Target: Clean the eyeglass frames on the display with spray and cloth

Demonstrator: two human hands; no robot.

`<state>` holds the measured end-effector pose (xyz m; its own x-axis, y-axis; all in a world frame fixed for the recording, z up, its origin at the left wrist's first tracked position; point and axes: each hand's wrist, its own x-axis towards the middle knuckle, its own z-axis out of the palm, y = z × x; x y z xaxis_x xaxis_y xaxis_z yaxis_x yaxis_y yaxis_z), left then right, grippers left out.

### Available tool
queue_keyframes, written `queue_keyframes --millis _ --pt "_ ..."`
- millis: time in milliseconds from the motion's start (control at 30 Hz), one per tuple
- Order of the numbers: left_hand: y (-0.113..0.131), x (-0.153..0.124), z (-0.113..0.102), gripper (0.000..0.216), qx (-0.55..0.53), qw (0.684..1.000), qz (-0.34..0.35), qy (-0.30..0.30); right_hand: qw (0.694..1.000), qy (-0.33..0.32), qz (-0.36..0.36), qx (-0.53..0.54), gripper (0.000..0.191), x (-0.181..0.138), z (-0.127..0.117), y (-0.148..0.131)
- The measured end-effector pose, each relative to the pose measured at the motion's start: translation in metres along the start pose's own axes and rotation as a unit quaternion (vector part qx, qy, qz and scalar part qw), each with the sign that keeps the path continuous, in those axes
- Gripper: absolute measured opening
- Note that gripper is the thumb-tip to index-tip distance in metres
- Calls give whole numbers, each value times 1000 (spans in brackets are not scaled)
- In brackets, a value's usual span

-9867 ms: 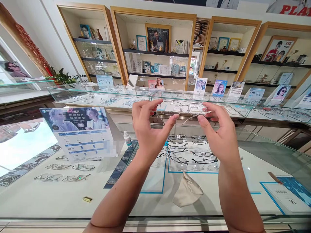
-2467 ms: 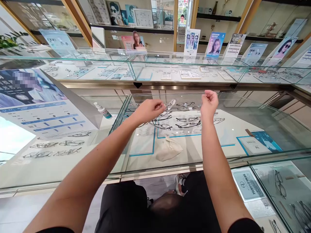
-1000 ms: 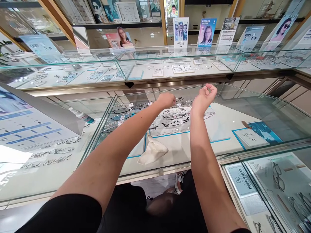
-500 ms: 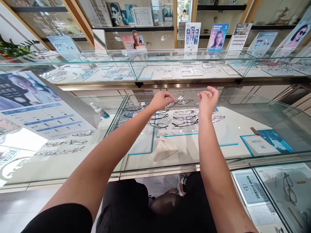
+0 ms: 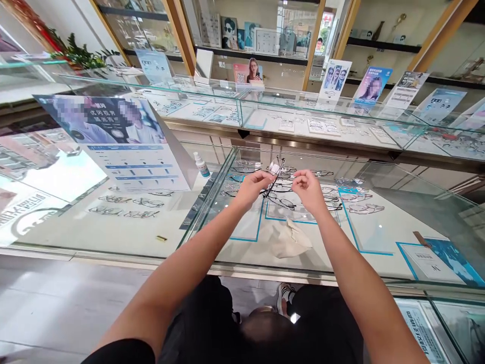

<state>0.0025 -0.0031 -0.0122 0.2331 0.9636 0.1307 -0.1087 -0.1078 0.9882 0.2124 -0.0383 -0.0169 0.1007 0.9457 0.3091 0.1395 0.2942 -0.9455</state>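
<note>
My left hand (image 5: 252, 191) grips a pair of eyeglasses (image 5: 276, 177), which is tilted upright with its lenses raised above the counter. To its right, my right hand (image 5: 309, 191) is closed, thumb and fingers pinched together a short way from the glasses. Whatever may be in that pinch is too small to make out. Below both hands, rows of eyeglasses (image 5: 282, 202) lie in the glass display case. A cream cloth (image 5: 291, 240) lies crumpled nearer to me.
A folded advertising board (image 5: 129, 146) stands on the left, with a spray bottle (image 5: 201, 165) beside it. Blue-edged cards (image 5: 428, 260) lie at the right. Behind runs another glass display counter (image 5: 261, 134) bearing upright posters (image 5: 373, 87).
The view has swung left. My right hand has come closer to my left hand, and its fingers have turned inward. The eyeglasses in my left hand now stand more upright.
</note>
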Motion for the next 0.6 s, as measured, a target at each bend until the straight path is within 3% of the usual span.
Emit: queue_keyframes --millis 267,600 --pt "0 -12 10 35 -87 993 -55 -65 995 -56 59 65 35 -6 8 -3" --pt "2 -18 14 32 -138 979 -121 -88 988 -66 73 116 34 -7 5 -10"
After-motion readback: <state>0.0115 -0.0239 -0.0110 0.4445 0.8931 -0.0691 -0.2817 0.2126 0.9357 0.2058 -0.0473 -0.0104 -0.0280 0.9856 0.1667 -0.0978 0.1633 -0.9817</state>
